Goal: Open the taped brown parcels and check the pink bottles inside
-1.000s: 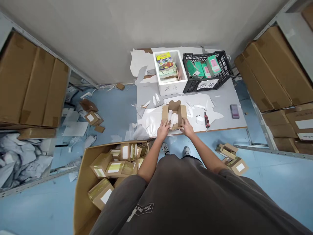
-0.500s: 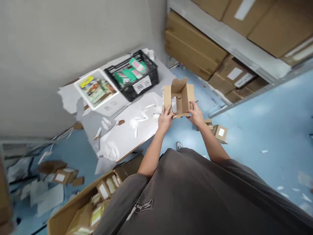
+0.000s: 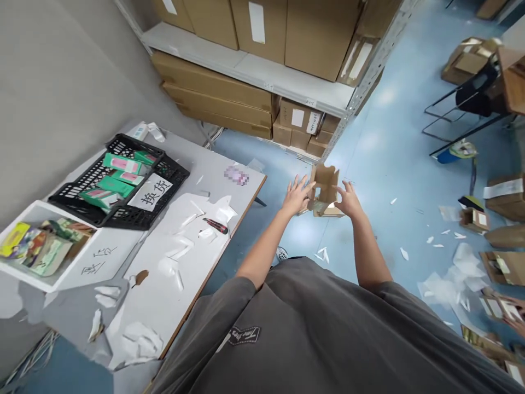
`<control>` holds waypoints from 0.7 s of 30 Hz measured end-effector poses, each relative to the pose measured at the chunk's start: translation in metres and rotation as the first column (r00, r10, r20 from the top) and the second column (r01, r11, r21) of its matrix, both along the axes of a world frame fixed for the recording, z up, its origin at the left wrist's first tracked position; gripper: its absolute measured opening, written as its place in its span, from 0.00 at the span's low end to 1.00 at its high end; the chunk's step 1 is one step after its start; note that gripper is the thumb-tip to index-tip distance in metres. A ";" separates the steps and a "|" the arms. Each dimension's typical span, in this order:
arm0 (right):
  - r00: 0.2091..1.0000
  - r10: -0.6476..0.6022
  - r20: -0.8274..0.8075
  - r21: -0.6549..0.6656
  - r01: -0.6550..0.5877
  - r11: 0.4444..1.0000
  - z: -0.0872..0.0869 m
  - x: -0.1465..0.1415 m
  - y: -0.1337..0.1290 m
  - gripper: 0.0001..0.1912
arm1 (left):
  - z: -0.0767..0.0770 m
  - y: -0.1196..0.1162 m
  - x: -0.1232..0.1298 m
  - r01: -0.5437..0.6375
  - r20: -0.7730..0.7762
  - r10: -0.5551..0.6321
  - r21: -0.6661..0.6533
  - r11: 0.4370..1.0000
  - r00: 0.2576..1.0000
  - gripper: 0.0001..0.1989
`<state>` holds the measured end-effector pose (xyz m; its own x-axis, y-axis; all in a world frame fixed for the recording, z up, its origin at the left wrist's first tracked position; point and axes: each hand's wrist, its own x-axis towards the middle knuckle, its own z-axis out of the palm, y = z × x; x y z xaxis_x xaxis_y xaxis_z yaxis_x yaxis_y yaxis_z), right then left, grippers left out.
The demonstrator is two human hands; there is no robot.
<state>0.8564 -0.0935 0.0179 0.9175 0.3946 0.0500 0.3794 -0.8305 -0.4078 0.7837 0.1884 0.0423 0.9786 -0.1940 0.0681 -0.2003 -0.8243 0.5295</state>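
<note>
An open brown cardboard box (image 3: pixel 327 183) with raised flaps is between and just beyond my hands, apparently below them. Whether it rests on the floor or is in the air I cannot tell. My left hand (image 3: pixel 297 195) is at its left side with fingers spread. My right hand (image 3: pixel 349 200) is at its right side, fingers apart and curved. Neither hand grips the box; whether fingertips still touch it is unclear. Part of another box (image 3: pixel 334 210) shows at its lower edge.
On the white table (image 3: pixel 184 191) at left are a black crate (image 3: pixel 168 180) of green packets, a white foam box (image 3: pixel 53 273), a utility knife (image 3: pixel 215 225) and paper scraps. A shelf (image 3: pixel 246 63) of cartons stands ahead. Another person's hand (image 3: pixel 514 317) shows at right.
My view has turned to the right. Both hands have let go of the cardboard box, which they held by its sides before, and their fingers have spread. The box is now farther from them.
</note>
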 end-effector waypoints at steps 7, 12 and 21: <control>0.972 0.227 0.059 0.092 -0.232 0.968 0.001 0.038 0.082 0.34 | -0.012 0.067 -0.049 -0.310 -0.091 0.311 0.023 0.950 0.946 0.34; 0.834 0.546 0.074 0.169 -0.550 0.818 0.000 0.027 0.222 0.31 | -0.015 0.130 -0.130 -0.570 0.048 0.598 -0.251 0.783 0.800 0.24; 0.366 0.929 0.060 0.367 -0.873 0.321 0.020 -0.160 0.424 0.25 | 0.020 0.164 -0.355 -0.747 0.029 0.978 -0.641 0.178 0.208 0.13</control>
